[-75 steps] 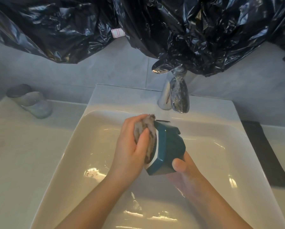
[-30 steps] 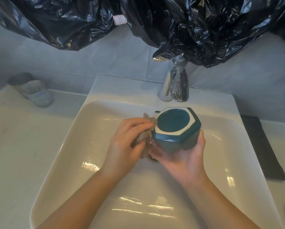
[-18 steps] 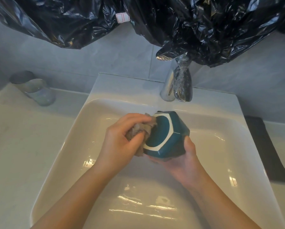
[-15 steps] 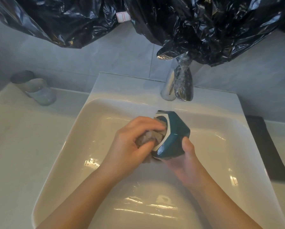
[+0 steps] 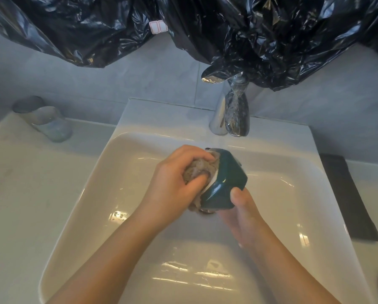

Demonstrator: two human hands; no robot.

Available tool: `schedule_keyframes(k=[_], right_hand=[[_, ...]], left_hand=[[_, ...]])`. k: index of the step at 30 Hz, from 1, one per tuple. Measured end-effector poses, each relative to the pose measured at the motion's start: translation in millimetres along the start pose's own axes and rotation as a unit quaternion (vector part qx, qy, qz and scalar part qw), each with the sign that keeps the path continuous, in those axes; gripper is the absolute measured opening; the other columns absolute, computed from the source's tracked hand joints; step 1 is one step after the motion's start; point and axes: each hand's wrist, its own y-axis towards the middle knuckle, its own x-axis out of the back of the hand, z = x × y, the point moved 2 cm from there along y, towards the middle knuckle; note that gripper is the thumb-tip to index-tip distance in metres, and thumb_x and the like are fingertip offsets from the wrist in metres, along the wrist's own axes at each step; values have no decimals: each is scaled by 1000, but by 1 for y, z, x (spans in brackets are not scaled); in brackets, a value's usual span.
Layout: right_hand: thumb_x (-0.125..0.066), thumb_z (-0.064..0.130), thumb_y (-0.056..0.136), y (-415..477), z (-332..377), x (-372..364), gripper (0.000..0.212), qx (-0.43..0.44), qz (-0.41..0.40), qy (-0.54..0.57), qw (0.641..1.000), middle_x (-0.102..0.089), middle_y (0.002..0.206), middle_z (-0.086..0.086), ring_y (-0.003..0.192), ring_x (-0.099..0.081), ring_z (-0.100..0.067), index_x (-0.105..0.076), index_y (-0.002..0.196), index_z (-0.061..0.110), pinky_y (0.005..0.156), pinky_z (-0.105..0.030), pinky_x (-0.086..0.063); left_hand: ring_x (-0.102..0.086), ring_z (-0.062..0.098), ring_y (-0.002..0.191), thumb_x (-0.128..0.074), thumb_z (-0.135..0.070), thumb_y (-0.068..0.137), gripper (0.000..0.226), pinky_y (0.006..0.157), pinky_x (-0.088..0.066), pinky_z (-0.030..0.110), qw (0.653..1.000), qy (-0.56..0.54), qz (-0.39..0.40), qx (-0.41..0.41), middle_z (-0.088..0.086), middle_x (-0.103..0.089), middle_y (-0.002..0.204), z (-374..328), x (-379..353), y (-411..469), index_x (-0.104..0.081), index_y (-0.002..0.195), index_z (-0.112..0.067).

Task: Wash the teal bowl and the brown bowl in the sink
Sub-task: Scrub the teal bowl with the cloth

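You have the teal bowl point(image 5: 227, 179) held above the basin of the sink point(image 5: 117, 139), just in front of the tap point(image 5: 235, 115). It is tipped on its side. Its axis runs roughly left to right, with the white-edged face turned towards your left and slightly away from you. Whether that face is the mouth or the base cannot be told, since the cloth covers it.

Your right hand point(image 5: 241, 212) cradles the bowl from below, with the thumb pressed against the near teal wall and the fingers hidden underneath. Your left hand point(image 5: 172, 187) is curled around a wadded grey-brown cloth point(image 5: 198, 171) and presses it against the white-edged face.

A glass tumbler point(image 5: 45, 121) stands on the desk point(image 5: 19, 183) to the left. A dark mat point(image 5: 348, 194) lies to the right of the sink, and black plastic sheeting point(image 5: 260, 29) hangs over the wall behind.
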Motion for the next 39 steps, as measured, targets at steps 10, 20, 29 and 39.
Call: schedule_keyframes(k=[10, 20, 29, 39], right_hand=[[-73, 57, 79, 5, -5, 10, 101, -11, -1, 53, 999, -46, 129, -34, 119, -44, -44, -31, 142, -9, 102, -65, -32], [-73, 58, 77, 5, -7, 10, 96, -19, -9, 85, 996, -50, 134, -26, 125, -44, -41, -40, 142, -4, 108, -60, -28], [-76, 56, 75, 7, 7, 0, 108, -41, -10, 56, 998, -37, 133, -46, 116, -43, -44, -26, 145, -10, 94, -66, -32], [-79, 52, 74, -35, 46, 5, 96, -29, -51, 16, 998, -53, 132, -20, 122, -51, -35, -36, 146, 5, 100, -56, -44]], left_hand=[[-61, 3, 94, -60, -8, 70, 30, 81, -50, 17, 996, 12, 84, 11, -13, -65, 99, 8, 2, -3, -71, 95, -21], [-58, -4, 91, -65, -6, 71, 29, 77, -46, 9, 993, 77, 86, 23, -15, -63, 96, 15, 6, 4, -71, 95, -20], [-60, -3, 87, -66, -3, 76, 32, 65, -53, 20, 997, 32, 54, 40, -17, -62, 100, 12, 9, 12, -66, 93, -30], [-56, -6, 98, -63, -9, 77, 26, 84, -50, 22, 997, -4, 76, 19, -18, -61, 104, -23, -12, 11, -68, 98, -23]])
